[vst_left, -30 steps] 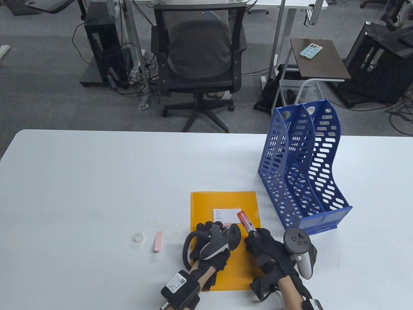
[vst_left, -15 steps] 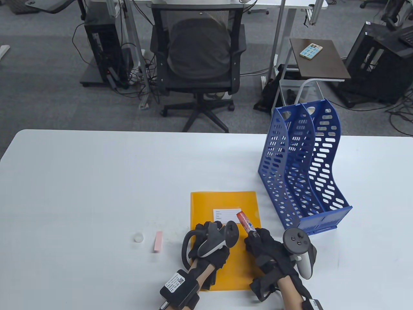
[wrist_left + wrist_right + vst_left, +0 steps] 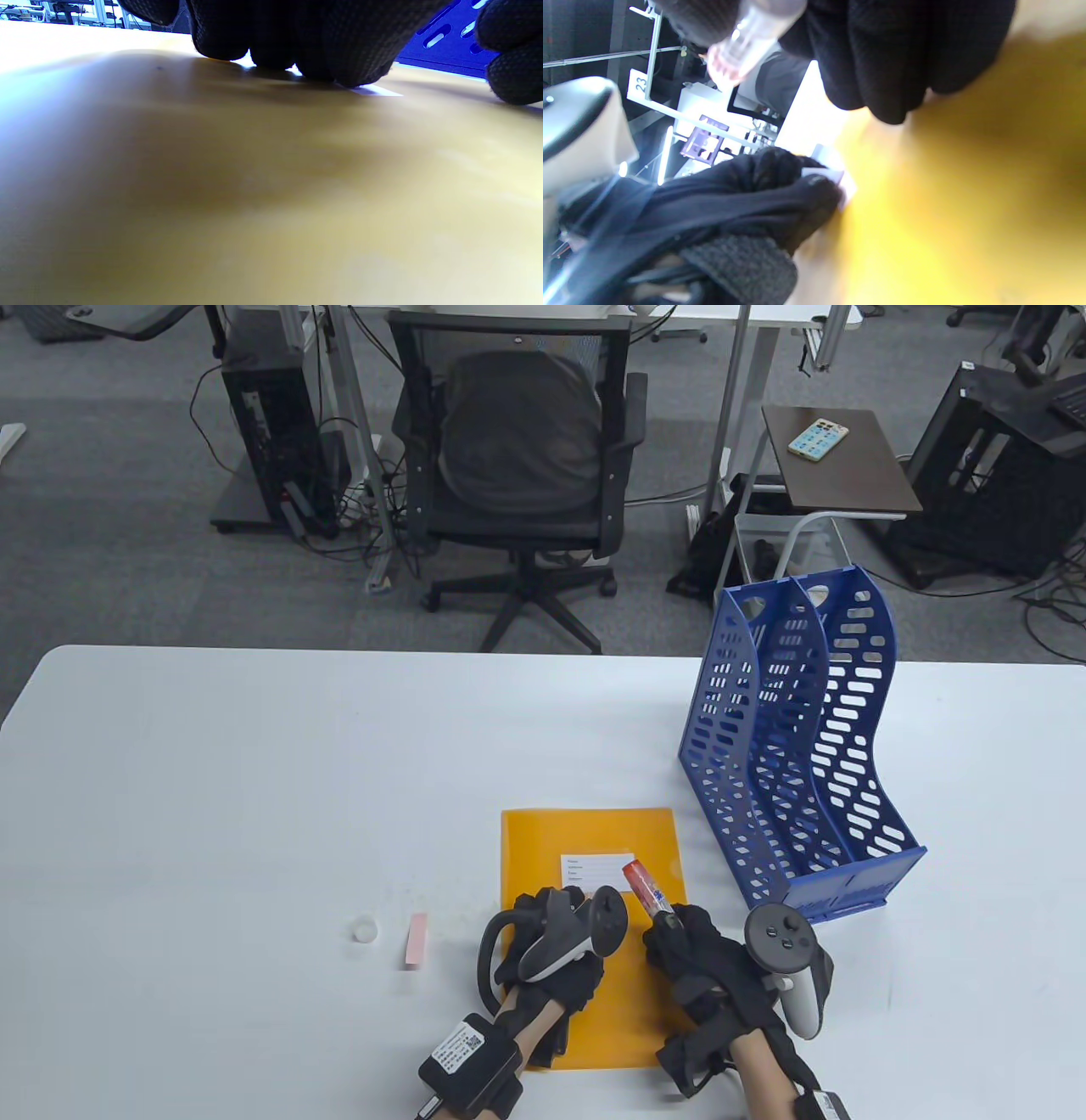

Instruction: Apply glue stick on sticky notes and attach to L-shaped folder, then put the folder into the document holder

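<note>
A yellow L-shaped folder (image 3: 628, 984) lies flat near the table's front edge, with a white label (image 3: 598, 867) on it. My left hand (image 3: 543, 903) rests on the folder, and its fingertips (image 3: 297, 51) press a small pale sticky note (image 3: 846, 184) down just below the label. My right hand (image 3: 679, 933) grips the red glue stick (image 3: 645, 886) and holds it tilted over the folder's right side; its clear end (image 3: 751, 38) shows in the right wrist view. Another pink sticky note (image 3: 417, 939) lies on the table left of the folder.
The blue two-slot document holder (image 3: 797, 755) stands right of the folder and behind it. A small white cap (image 3: 363, 930) sits beside the loose pink note. An office chair (image 3: 517, 458) stands beyond the table's far edge.
My left hand has shifted slightly on the folder. The right hand and glue stick have stayed put. The chair behind the table has turned a little.
</note>
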The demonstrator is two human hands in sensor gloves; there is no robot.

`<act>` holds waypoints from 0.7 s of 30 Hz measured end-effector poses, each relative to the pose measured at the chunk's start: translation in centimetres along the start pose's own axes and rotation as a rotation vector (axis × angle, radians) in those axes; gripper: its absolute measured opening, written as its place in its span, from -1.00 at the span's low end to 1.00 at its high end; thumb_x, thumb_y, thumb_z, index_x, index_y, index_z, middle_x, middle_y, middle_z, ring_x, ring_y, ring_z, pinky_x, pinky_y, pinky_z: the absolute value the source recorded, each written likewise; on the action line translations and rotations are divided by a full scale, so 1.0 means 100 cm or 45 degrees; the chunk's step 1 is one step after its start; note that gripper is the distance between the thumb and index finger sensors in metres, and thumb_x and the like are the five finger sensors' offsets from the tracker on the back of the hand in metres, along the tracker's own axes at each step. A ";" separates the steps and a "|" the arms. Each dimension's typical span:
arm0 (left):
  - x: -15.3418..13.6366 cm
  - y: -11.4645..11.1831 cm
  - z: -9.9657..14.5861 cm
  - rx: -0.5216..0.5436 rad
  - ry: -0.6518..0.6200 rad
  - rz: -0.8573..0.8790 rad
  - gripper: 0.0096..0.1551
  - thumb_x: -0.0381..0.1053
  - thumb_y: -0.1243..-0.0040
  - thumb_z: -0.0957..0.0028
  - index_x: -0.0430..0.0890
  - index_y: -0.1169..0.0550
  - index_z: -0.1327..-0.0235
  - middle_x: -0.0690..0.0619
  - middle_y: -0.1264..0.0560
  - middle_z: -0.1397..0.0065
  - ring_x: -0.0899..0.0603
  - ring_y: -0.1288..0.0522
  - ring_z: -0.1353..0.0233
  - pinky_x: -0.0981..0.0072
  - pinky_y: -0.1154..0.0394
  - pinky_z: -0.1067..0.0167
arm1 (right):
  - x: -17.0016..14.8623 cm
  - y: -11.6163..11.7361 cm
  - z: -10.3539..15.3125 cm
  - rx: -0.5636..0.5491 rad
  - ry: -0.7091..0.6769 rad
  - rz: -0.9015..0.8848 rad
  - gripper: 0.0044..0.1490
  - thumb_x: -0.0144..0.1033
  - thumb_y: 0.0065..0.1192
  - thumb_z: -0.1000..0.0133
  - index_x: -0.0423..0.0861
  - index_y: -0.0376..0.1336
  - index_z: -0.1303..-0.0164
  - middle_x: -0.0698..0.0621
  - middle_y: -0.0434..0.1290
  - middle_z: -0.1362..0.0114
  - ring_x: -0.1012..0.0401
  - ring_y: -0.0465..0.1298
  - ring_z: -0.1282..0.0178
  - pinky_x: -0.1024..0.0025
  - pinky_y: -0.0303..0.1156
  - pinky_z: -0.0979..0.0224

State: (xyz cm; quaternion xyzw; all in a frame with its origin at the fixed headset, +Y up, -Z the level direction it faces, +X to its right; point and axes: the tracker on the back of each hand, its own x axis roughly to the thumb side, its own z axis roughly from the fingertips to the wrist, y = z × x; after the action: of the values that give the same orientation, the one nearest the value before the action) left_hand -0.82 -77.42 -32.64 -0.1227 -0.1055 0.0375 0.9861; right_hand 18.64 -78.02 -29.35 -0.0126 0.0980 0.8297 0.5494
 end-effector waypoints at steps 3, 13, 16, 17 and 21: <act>0.000 0.000 0.000 -0.008 0.004 0.004 -0.57 0.07 -0.30 -0.11 -0.02 -0.56 -0.20 -0.02 -0.37 -0.57 -0.27 -0.32 -0.60 -0.36 -0.16 -0.49 | 0.000 0.000 0.000 0.000 0.000 0.000 -0.19 -0.01 -0.05 -0.17 -0.40 0.07 -0.36 -0.39 0.38 -0.32 -0.26 0.51 -0.25 -0.22 0.39 -0.24; -0.014 0.008 -0.005 -0.246 -0.060 0.206 -0.28 0.33 -0.20 -0.08 -0.09 -0.52 -0.35 -0.07 -0.25 -0.68 -0.30 -0.18 -0.67 -0.40 -0.09 -0.51 | 0.000 0.000 0.000 0.001 0.000 0.006 -0.19 -0.01 -0.05 -0.17 -0.40 0.07 -0.36 -0.39 0.37 -0.32 -0.26 0.51 -0.25 -0.22 0.39 -0.25; -0.017 0.010 -0.007 -0.253 -0.058 0.255 -0.35 0.30 -0.07 -0.15 -0.08 -0.55 -0.32 -0.05 -0.27 -0.67 -0.30 -0.18 -0.67 -0.39 -0.08 -0.51 | 0.000 0.000 0.000 0.000 0.000 0.006 -0.19 -0.01 -0.05 -0.17 -0.40 0.07 -0.36 -0.39 0.38 -0.32 -0.26 0.51 -0.25 -0.22 0.39 -0.24; -0.018 0.010 -0.007 -0.234 -0.046 0.261 -0.40 0.26 -0.07 -0.17 -0.07 -0.57 -0.29 -0.04 -0.29 -0.66 -0.28 -0.19 -0.66 -0.39 -0.09 -0.51 | 0.000 0.000 0.000 0.001 0.000 0.006 -0.19 -0.01 -0.05 -0.17 -0.40 0.07 -0.36 -0.39 0.37 -0.32 -0.26 0.51 -0.25 -0.22 0.39 -0.25; -0.016 0.011 -0.009 -0.178 -0.024 0.216 -0.55 0.13 -0.23 -0.15 -0.04 -0.63 -0.20 -0.01 -0.36 -0.61 -0.26 -0.26 -0.63 -0.36 -0.14 -0.50 | 0.000 0.000 0.000 0.001 0.001 0.007 -0.19 -0.01 -0.05 -0.17 -0.40 0.07 -0.36 -0.39 0.37 -0.32 -0.26 0.51 -0.25 -0.23 0.39 -0.24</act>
State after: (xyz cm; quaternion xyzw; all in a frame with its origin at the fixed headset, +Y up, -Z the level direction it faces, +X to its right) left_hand -2.27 -76.73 -34.06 -0.1993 -0.1063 0.1144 0.9674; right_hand 18.67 -78.04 -29.37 -0.0122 0.0986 0.8311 0.5472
